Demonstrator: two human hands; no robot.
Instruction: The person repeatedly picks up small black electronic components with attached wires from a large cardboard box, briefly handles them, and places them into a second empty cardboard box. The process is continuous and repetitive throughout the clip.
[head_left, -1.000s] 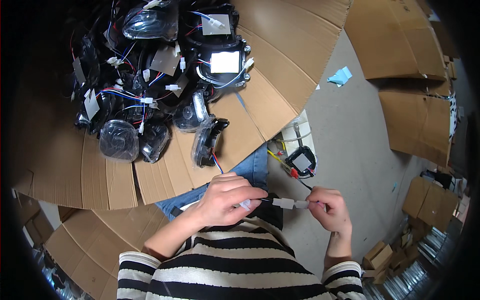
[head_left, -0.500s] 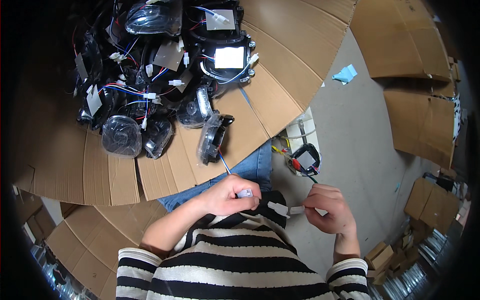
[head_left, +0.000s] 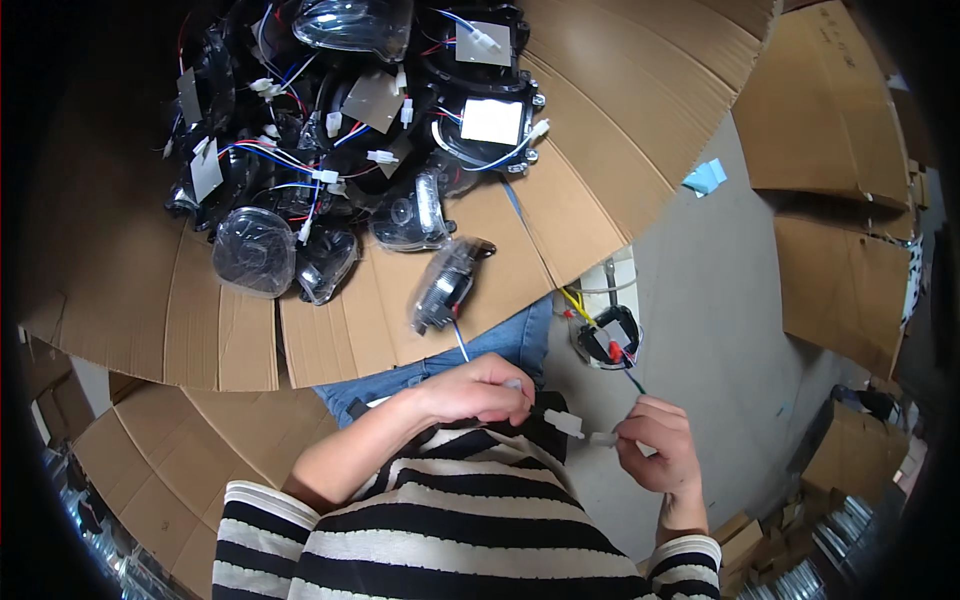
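White connector (head_left: 563, 424): 1, in front of the striped shirt (head_left: 480, 530), just beyond the left hand's fingertips.

Smaller translucent connector (head_left: 603, 438): 1, at the right hand's fingertips. Whether the 2 connectors touch, I cannot tell from here.

Left hand (head_left: 482, 390): fingers curled in, pale plug (head_left: 513, 384) partly showing in the grip.

Right hand (head_left: 660, 445): thumb and forefinger pinched on the smaller connector, other fingers bent.

Handling, in my judgement: grip both connectors by their housings, not their wires; keep the 2 in line; move them straight, without twisting.

Blue and white wire (head_left: 461, 342): runs from a film-wrapped lamp (head_left: 445, 288) to the left hand. Best left slack; a tug could drag the lamp off the edge.

Bench (head_left: 350, 345): covered in creased brown cardboard; bears a heap of black lamp units (head_left: 370, 105) with grey plates and white plugs.

Right of the bench: black square unit (head_left: 628, 322), red clip (head_left: 614, 352) against it.

Room: grey floor (head_left: 690, 290), light-blue scrap (head_left: 706, 177), large cardboard boxes (head_left: 835, 270) beyond.
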